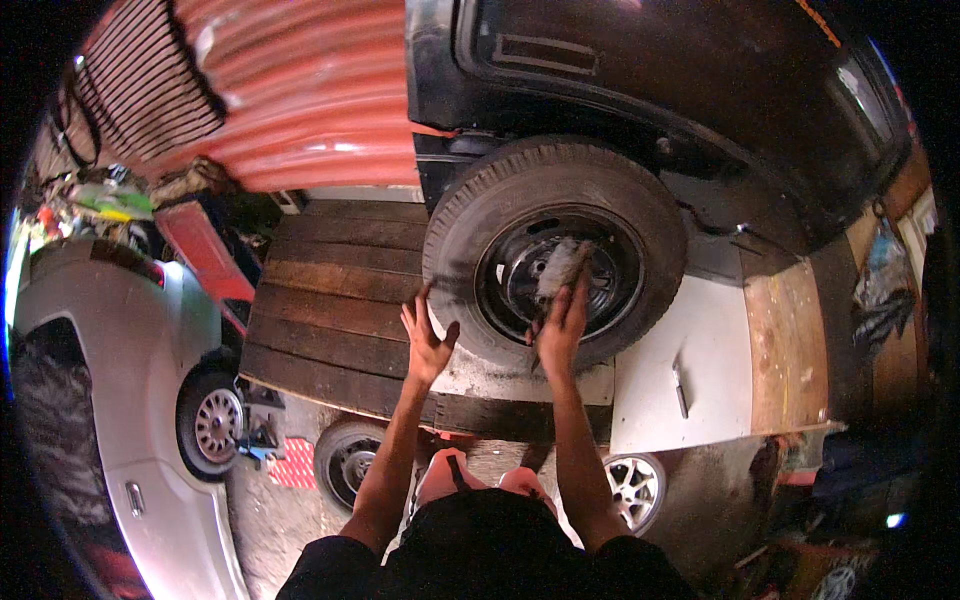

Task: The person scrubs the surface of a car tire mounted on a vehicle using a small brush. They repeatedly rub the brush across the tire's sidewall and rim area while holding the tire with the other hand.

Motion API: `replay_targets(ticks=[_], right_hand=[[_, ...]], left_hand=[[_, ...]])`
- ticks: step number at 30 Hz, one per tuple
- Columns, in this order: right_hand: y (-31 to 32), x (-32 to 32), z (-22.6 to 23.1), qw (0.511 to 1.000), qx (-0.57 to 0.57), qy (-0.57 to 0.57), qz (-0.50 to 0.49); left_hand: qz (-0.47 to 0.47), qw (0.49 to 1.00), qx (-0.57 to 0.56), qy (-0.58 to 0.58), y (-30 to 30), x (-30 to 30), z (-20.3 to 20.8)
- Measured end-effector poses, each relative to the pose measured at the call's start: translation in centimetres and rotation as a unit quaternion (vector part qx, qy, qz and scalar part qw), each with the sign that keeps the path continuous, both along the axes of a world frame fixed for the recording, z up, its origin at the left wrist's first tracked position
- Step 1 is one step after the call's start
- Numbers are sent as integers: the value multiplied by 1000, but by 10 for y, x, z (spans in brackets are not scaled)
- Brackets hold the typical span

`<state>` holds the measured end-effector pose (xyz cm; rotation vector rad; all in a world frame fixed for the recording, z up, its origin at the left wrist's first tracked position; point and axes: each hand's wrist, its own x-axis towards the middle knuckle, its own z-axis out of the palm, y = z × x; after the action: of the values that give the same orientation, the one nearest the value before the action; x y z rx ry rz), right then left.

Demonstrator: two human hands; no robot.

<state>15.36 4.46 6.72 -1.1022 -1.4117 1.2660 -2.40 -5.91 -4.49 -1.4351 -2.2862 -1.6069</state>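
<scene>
A large wheel, with a black tyre and a dark steel rim, stands against a dark vehicle body in front of me. My right hand is closed around a grey, dirty rag held over the hub. Dark smears show on that hand's fingers, and the cloth hides part of the rim's centre. At the tyre's lower left edge, my left hand is open and its fingers are spread. Whether its fingertips touch the rubber I cannot tell.
Dark wooden planks and a white board lie under the wheel. A small tool rests on the board. Below are a steel wheel and a light alloy wheel. A silver car is at left, red corrugated sheeting behind.
</scene>
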Motion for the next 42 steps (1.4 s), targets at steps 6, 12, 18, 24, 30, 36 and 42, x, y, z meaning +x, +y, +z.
replay_targets(ticks=[6,12,18,24,30,36,42], right_hand=[[89,-2,-30,961,147,-69,-225],[96,-79,-5,933,120,-98,-325],[37,-106,15,963,132,-154,-180],[49,-128,-3,916,232,-207,-253],[45,-100,10,963,67,-227,-133],[18,-132,-36,907,272,-271,-172],[30,-90,-8,950,140,-234,-152]], left_hand=[[-49,998,37,3,52,-39,74],[-147,981,96,-80,91,-46,52],[-87,995,-8,-56,87,-76,8],[-238,912,183,-279,94,-81,-42],[-310,832,180,-424,91,-89,-19],[-289,896,137,-308,96,-89,-19],[-317,876,110,-346,96,-102,0]])
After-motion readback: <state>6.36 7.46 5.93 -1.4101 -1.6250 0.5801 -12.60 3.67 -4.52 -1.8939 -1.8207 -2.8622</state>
